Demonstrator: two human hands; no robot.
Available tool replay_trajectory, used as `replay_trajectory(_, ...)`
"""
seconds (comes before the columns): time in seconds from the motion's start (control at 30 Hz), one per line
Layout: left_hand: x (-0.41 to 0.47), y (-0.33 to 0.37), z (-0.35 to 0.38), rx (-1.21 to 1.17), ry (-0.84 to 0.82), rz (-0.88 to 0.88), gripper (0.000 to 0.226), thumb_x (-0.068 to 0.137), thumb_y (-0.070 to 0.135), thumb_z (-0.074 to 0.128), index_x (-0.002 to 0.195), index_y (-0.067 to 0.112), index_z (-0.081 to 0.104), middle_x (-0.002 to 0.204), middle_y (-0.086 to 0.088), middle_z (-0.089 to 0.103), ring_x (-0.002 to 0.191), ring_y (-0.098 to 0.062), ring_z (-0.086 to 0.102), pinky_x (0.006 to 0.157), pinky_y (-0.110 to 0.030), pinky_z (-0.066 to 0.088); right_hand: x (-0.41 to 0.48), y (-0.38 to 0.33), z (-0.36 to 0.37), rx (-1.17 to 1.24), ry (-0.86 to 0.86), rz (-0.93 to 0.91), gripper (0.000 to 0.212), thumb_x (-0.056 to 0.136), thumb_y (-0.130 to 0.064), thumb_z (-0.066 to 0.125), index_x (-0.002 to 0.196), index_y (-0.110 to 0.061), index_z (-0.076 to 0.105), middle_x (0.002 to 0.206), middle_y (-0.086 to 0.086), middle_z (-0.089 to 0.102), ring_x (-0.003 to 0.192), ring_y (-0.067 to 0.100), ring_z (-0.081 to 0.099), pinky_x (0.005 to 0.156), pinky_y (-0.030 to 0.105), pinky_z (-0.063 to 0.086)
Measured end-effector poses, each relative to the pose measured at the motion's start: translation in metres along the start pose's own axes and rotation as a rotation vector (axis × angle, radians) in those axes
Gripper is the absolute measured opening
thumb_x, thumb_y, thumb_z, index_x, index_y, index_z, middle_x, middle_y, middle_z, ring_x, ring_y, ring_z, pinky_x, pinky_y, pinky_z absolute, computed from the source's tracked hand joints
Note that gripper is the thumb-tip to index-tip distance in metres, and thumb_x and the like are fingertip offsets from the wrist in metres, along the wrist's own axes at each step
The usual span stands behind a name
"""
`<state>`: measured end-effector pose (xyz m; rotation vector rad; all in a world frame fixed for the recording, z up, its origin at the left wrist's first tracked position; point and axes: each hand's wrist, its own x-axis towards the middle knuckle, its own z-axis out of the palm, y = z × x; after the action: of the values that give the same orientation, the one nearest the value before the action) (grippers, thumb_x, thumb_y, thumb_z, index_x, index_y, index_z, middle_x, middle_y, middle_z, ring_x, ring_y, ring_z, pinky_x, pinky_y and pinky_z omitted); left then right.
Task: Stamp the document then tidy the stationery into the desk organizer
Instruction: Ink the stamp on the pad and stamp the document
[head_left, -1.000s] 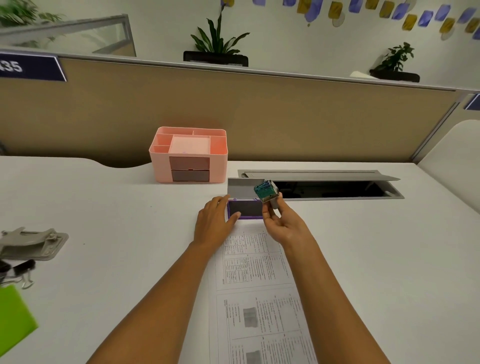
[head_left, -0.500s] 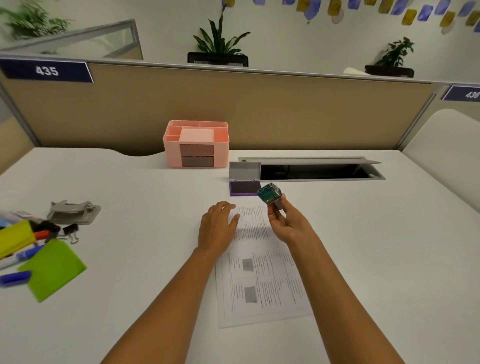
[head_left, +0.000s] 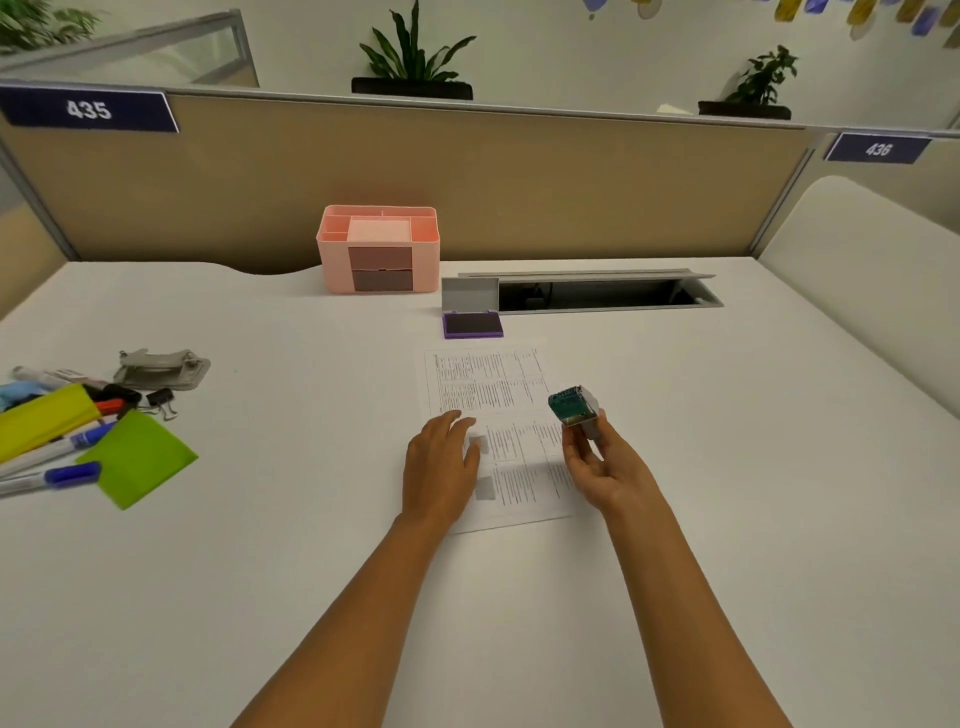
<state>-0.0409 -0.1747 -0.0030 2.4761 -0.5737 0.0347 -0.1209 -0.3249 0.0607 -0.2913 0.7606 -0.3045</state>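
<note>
1. While the left hand lies flat, fingers spread, on the left edge of the printed document, the right hand pinches a small stamp between thumb and fingertips.
2. The stamp is lifted above the right side of the sheet, tilted so that its teal face points up and to the left; its grey body sits against the fingers.
3. The document lies on the white desk, its far edge near an open ink pad with a purple rim and a dark surface; the pad's grey lid stands upright behind it.
4. The pink desk organizer stands to the left of and behind the pad, against the beige partition, with two dark drawers on its front.
5. Just right of the pad, a cable slot in the desk is open.
6. Far to the left lies the loose stationery: a grey hole punch, a black binder clip, a green sticky-note pad, a yellow item and several pens, well apart from both hands.
</note>
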Motion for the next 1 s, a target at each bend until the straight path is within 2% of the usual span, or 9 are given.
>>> replay_trajectory(0.07,-0.008,0.000,0.003,0.020,0.006,0.031,0.039,0.096,0.030,0.039,0.133,0.019,0.044,0.147,0.001,0.038,0.136,-0.016,0.032,0.113,-0.030,0.023,-0.007,-0.002,-0.009,-0.018,0.007,-0.032,0.019,0.090,-0.020,0.058,0.097,-0.003,0.057,0.100,0.014,0.059,0.086,0.023,0.060,0.080,0.034,0.053)
replay_trajectory(0.2,-0.021,0.002,0.007,0.034,-0.007,0.055,0.041,0.096,0.031,0.038,0.136,0.020,0.040,0.149,0.000,0.033,0.139,-0.017,0.027,0.114,-0.030,0.019,-0.016,-0.001,-0.025,-0.022,0.029,-0.116,0.013,0.091,-0.017,0.057,0.091,-0.004,0.057,0.101,0.012,0.060,0.106,0.024,0.058,0.092,0.037,0.049)
replay_trajectory(0.3,-0.029,0.004,0.009,0.042,-0.016,0.069,0.044,0.096,0.033,0.037,0.138,0.021,0.037,0.152,0.000,0.029,0.142,-0.018,0.021,0.115,-0.030,0.015,-0.022,0.002,-0.036,-0.115,0.049,-0.229,0.010,0.094,-0.016,0.052,0.089,-0.008,0.056,0.098,0.008,0.060,0.094,0.018,0.059,0.102,0.036,0.044)
replay_trajectory(0.37,-0.034,0.005,0.010,0.034,-0.033,0.073,0.046,0.096,0.034,0.037,0.140,0.021,0.033,0.153,-0.001,0.025,0.143,-0.018,0.018,0.117,-0.030,0.013,-0.025,0.005,-0.043,-0.199,0.067,-0.326,0.015,0.094,-0.016,0.052,0.103,-0.006,0.058,0.108,0.009,0.060,0.087,0.014,0.060,0.098,0.032,0.045)
replay_trajectory(0.43,-0.038,0.007,0.011,0.041,-0.047,0.077,0.047,0.097,0.034,0.035,0.141,0.020,0.030,0.154,-0.002,0.022,0.144,-0.018,0.015,0.117,-0.031,0.010,-0.023,0.008,-0.050,-0.257,0.128,-0.437,0.030,0.092,-0.017,0.056,0.119,-0.007,0.053,0.117,0.008,0.059,0.092,0.017,0.063,0.091,0.028,0.047)
replay_trajectory(0.5,-0.041,0.008,0.013,0.049,-0.051,0.076,0.048,0.097,0.035,0.034,0.143,0.020,0.027,0.155,-0.003,0.020,0.144,-0.019,0.013,0.118,-0.032,0.008,-0.023,0.013,-0.055,-0.344,0.229,-0.579,0.029,0.088,-0.018,0.062,0.116,-0.016,0.054,0.114,0.006,0.060,0.096,0.021,0.064,0.088,0.027,0.049)
replay_trajectory(0.6,-0.044,0.009,0.015,0.062,-0.050,0.073,0.049,0.097,0.036,0.033,0.143,0.022,0.026,0.155,-0.004,0.019,0.144,-0.020,0.013,0.118,-0.033,0.007,-0.025,0.020,-0.060,-0.641,0.319,-0.817,0.028,0.087,-0.024,0.063,0.114,-0.025,0.055,0.106,0.001,0.061,0.094,0.018,0.063,0.089,0.026,0.046)
replay_trajectory(0.77,-0.045,0.008,0.020,0.146,-0.056,0.086,0.050,0.097,0.039,0.031,0.144,0.026,0.023,0.155,-0.003,0.018,0.144,-0.020,0.013,0.118,-0.034,0.007,-0.022,0.025,-0.068,-0.974,0.243,-1.081,0.029,0.089,-0.018,0.061,0.117,-0.022,0.053,0.106,0.000,0.060,0.093,0.013,0.058,0.083,0.019,0.045)
replay_trajectory(1.0,-0.046,0.006,0.021,0.158,-0.051,0.090,0.048,0.096,0.039,0.032,0.142,0.027,0.028,0.155,-0.003,0.021,0.144,-0.021,0.015,0.118,-0.034,0.008,-0.018,0.028,-0.072,-1.208,0.152,-1.179,0.032,0.090,-0.019,0.058,0.122,-0.021,0.053,0.111,-0.002,0.058,0.099,0.012,0.058,0.086,0.019,0.045)
